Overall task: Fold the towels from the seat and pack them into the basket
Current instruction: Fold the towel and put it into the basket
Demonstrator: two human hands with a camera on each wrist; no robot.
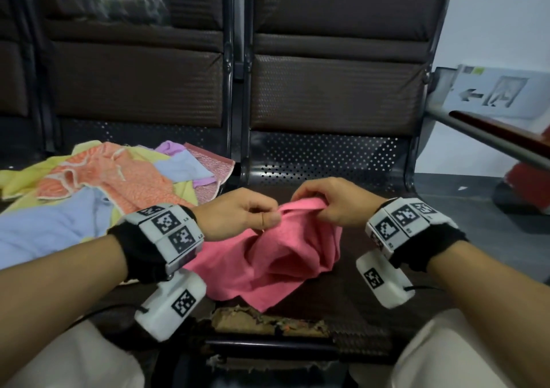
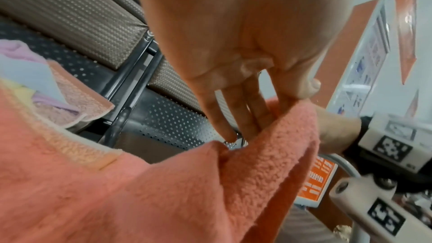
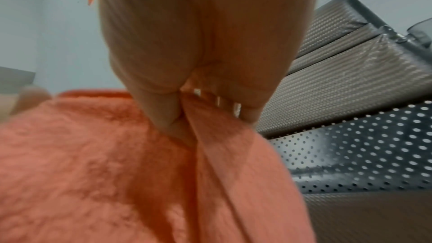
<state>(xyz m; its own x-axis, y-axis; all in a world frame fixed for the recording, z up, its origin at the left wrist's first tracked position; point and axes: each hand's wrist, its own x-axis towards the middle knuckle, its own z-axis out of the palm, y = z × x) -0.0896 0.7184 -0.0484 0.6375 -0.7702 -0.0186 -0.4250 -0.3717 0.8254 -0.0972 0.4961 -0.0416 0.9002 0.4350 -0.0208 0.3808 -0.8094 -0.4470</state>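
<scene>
both hands are opening out one pink towel [image 1: 268, 256] above the seat [image 1: 321, 161], so folding has only begun. the left hand [image 1: 238, 215] pinches the top edge between thumb and fingers; the right hand [image 1: 330, 200] bunches the edge just beside it. next, i judge, the fingers must slide apart to find the corners. the towel pile [image 1: 113, 179] lies left of the left fingers. the basket is not in view. an orange sign [image 2: 318, 180] beyond the left fingertips has writing too blurred to read.

1. My left hand [image 2: 236, 47] pinches the upper edge of the pink towel [image 2: 140, 191] between thumb and fingers [image 2: 252, 110].
2. My right wrist [image 2: 336, 127], with its marker-tagged band, is just beside it.
3. Folded pastel towels [image 2: 58, 88] lie on the perforated metal seat [image 2: 168, 121].
</scene>
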